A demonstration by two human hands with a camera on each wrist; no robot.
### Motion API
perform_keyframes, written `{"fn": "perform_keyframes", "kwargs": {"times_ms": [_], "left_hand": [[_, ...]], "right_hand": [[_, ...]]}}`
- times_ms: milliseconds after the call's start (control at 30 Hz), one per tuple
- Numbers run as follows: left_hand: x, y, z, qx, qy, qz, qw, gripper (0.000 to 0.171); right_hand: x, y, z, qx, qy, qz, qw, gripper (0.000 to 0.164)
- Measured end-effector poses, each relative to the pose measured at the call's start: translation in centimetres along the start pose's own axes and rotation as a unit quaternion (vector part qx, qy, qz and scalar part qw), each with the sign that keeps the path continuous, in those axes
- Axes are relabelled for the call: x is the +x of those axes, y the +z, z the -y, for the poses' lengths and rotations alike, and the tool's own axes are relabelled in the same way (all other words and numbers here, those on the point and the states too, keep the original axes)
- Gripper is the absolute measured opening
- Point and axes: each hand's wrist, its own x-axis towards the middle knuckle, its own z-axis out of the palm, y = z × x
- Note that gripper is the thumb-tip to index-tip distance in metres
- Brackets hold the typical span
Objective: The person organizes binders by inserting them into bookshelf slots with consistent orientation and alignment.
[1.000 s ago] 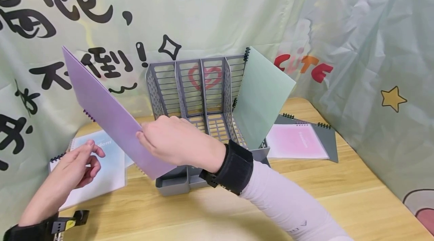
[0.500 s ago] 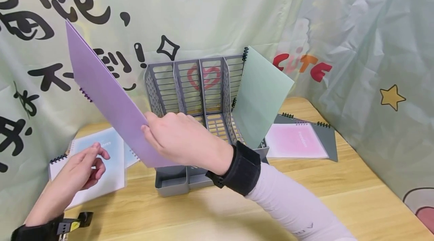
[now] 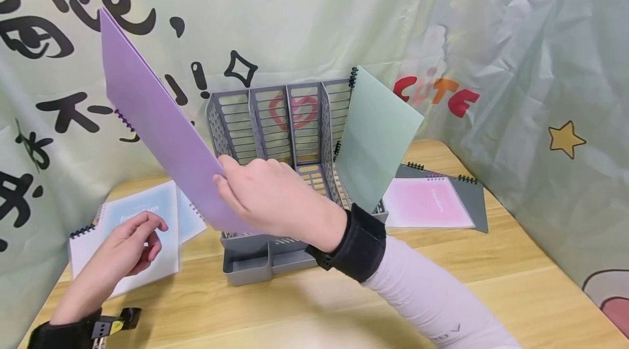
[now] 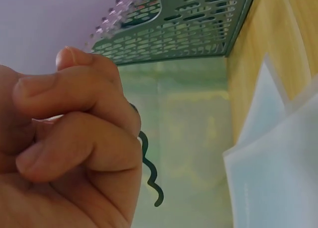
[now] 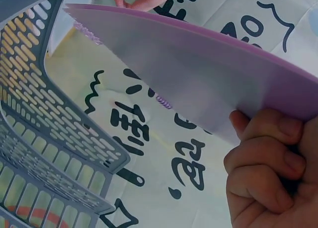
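Note:
My right hand [image 3: 255, 193] grips the lower edge of a purple spiral notebook [image 3: 157, 119], held tilted above the left side of a grey slotted file rack [image 3: 275, 119]. In the right wrist view my curled fingers [image 5: 268, 168] clasp the purple notebook [image 5: 198, 74] beside the rack's wall [image 5: 44, 114]. A green notebook [image 3: 375, 136] stands in the rack's right compartment. My left hand [image 3: 130, 240] hovers with loosely curled fingers [image 4: 74, 133] over a pale blue notebook [image 3: 128, 234], holding nothing.
A pink notebook [image 3: 427, 204] lies on a grey one [image 3: 474, 201] at the right of the wooden table [image 3: 491, 283]. A printed green curtain [image 3: 516, 65] hangs close behind and to the right. The rack has a low front tray [image 3: 250, 264].
My right hand has lifted the purple notebook higher and carried it right, over the rack. My left hand stays low over the blue notebook.

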Motion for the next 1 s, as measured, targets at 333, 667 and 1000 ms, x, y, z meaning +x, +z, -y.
{"fn": "perform_keyframes", "kwargs": {"times_ms": [333, 667, 1000], "left_hand": [[1.0, 1.6, -0.3, 0.007, -0.009, 0.003, 0.9999, 0.042], [2.2, 3.1, -1.6, 0.039, 0.027, 0.004, 0.9989, 0.044], [3.5, 4.4, -2.1, 0.066, 0.037, 0.010, 0.9971, 0.047]], "right_hand": [[-0.6, -0.4, -0.5, -0.007, -0.006, -0.049, 0.999, 0.020], [-1.1, -0.7, -1.1, -0.013, -0.010, -0.082, 0.996, 0.020], [-1.7, -1.2, -1.6, -0.012, -0.009, -0.079, 0.997, 0.018]]}}
